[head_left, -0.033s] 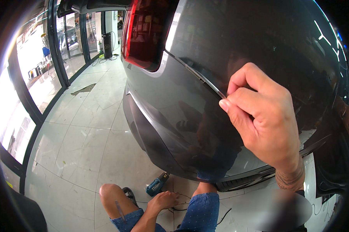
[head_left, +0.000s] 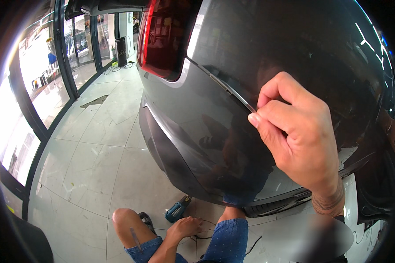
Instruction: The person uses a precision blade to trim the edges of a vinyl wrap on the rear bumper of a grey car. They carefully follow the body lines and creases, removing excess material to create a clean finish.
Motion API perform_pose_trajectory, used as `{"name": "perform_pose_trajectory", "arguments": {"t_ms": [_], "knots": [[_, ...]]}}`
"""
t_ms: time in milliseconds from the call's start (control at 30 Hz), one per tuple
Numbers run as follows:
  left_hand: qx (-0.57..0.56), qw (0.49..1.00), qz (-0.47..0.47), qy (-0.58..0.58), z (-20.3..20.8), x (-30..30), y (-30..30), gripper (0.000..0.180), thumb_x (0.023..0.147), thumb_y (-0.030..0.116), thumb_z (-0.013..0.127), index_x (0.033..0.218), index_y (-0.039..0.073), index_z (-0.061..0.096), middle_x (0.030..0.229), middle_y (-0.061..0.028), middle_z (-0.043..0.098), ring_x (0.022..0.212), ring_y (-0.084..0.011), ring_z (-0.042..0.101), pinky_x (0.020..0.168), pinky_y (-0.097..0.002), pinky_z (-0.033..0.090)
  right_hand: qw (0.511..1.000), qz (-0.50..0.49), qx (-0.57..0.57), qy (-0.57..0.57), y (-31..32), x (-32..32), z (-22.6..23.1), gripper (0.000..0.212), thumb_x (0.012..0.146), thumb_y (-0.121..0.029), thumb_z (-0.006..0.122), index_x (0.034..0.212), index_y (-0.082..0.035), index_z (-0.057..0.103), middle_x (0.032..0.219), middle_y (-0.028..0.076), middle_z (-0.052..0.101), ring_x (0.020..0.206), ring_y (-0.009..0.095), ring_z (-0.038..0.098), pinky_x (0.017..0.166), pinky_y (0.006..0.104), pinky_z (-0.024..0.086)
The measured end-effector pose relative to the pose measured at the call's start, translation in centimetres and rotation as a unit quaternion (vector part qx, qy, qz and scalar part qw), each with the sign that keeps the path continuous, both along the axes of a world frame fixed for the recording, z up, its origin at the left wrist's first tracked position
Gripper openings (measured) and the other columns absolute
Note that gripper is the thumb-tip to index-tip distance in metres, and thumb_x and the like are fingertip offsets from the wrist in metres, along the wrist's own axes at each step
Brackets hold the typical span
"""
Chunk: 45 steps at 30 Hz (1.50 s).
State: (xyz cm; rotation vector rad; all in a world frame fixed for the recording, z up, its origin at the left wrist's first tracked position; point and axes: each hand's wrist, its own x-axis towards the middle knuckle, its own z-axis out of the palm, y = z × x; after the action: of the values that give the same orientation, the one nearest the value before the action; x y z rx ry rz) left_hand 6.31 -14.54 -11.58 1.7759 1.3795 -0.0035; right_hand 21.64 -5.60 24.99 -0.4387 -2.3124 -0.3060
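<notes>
My right hand (head_left: 294, 127) is raised at the side of a dark grey car (head_left: 175, 109). Thumb and forefinger pinch the lower end of a thin shiny strip (head_left: 237, 97), which lies along the panel seam running down from the red tail light (head_left: 164, 39). Whether the strip is film or a stiff tool, I cannot make out. Low between my knees, my left hand (head_left: 185, 228) hangs with its fingers loosely stretched out, above a dark cord. Just beyond it a teal and black heat gun (head_left: 175, 211) rests on the floor, apart from the fingers.
Pale, cracked tiles (head_left: 96, 162) cover the floor beside the car. Glass doors with dark frames (head_left: 44, 127) line the left side. A black upright box (head_left: 121, 51) with cables stands far back. The tyre (head_left: 276, 207) shows under the bodywork. A clear strip (head_left: 136, 239) clings to my left leg.
</notes>
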Motion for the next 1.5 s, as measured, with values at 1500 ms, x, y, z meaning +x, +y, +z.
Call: {"name": "perform_pose_trajectory", "arguments": {"t_ms": [1500], "knots": [[-0.018, 1.000, 0.004, 0.004, 0.7, 0.0, 0.2, 0.037, 0.089, 0.038, 0.056, 0.114, 0.010, 0.058, 0.099, -0.0138, 0.065, 0.096, -0.0293, 0.062, 0.080, -0.0392, 0.048, 0.998, -0.062, -0.024, -0.007, -1.1, 2.1, -0.7, 0.015, 0.077, 0.007, 0.066, 0.071, 0.006, 0.052, 0.082, 0.010, 0.049, 0.050, 0.011, 0.048, 0.049, 0.0209, 0.038]]}}
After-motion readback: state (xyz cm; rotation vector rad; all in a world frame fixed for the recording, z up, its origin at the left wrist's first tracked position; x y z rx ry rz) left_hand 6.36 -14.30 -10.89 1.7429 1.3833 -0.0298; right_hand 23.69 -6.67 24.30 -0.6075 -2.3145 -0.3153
